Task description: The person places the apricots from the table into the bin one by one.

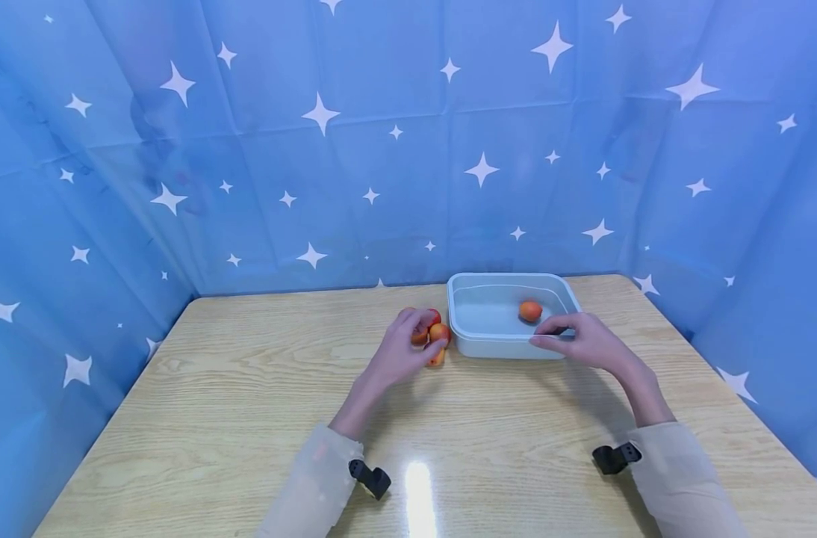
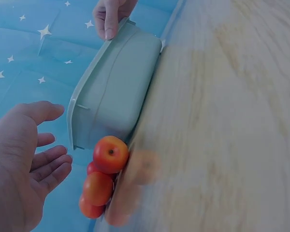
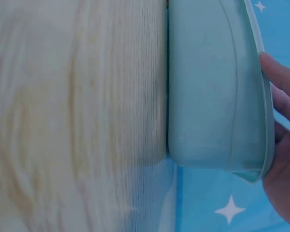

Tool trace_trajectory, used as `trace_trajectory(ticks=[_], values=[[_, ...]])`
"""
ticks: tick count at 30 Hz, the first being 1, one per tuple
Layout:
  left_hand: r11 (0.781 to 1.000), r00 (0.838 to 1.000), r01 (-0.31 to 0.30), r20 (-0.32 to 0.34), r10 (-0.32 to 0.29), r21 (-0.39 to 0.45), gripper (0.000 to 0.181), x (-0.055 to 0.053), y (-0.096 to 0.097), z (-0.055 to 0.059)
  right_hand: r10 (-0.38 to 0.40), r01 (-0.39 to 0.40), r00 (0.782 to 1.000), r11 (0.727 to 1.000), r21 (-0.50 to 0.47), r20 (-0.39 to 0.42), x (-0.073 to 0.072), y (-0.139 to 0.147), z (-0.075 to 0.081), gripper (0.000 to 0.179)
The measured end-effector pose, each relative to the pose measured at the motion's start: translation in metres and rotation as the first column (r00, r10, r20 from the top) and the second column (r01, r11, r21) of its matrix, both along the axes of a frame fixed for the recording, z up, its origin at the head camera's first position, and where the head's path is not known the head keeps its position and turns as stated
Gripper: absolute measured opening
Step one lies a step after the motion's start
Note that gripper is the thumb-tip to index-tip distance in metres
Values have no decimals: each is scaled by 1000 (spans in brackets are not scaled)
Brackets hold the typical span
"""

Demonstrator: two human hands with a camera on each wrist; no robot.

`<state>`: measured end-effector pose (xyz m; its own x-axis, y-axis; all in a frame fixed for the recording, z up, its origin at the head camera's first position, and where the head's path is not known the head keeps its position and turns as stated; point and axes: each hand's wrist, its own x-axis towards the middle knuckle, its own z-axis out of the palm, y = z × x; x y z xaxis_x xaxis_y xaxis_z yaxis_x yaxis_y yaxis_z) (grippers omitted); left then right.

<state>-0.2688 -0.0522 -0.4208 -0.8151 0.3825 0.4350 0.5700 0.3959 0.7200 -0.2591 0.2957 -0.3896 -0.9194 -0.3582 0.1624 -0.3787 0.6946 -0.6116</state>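
Several round orange-red fruits [image 1: 439,334] lie bunched on the table just left of a pale blue-green plastic bin [image 1: 492,348]. Over this bunch hovers my left hand [image 1: 400,351], its thumb and fingers spread apart. The left wrist view shows nothing in that hand's grasp, with the fruits [image 2: 111,153] beside the fingertips. One more orange-red fruit [image 1: 531,311] lies inside the bin toward its right side. My right hand [image 1: 588,341] pinches the bin's rim at the near right corner. In the right wrist view its thumb [image 3: 280,72] presses the rim from outside.
The bin stands at the back of a light wood-grain table [image 1: 261,418]. A blue curtain with white stars [image 1: 381,149] rises behind the table and along both sides. Black wrist cameras [image 1: 370,478] sit on both sleeves.
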Motion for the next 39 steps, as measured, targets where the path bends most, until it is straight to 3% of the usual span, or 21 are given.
trace_trajectory(ticks=[7,15,22,31,39], values=[[1000,999,8,50,-8,-14,46,-1,-2,-6,0,0,1000,1000,-5,7,0,1,0,17],[996,992,-35,120,45,-85,47,-2,-2,-12,-2,2,1000,1000,1,6,0,2,-1,19],[995,985,-36,166,52,-97,46,-1,-2,-14,-5,5,1000,1000,1,12,0,1,-1,18],[984,990,-41,124,63,-172,40,-2,-1,-20,11,-11,1000,1000,-5,0,-1,0,0,15],[981,985,-12,165,44,-192,41,-2,0,-20,9,-9,1000,1000,-16,15,0,0,0,17]])
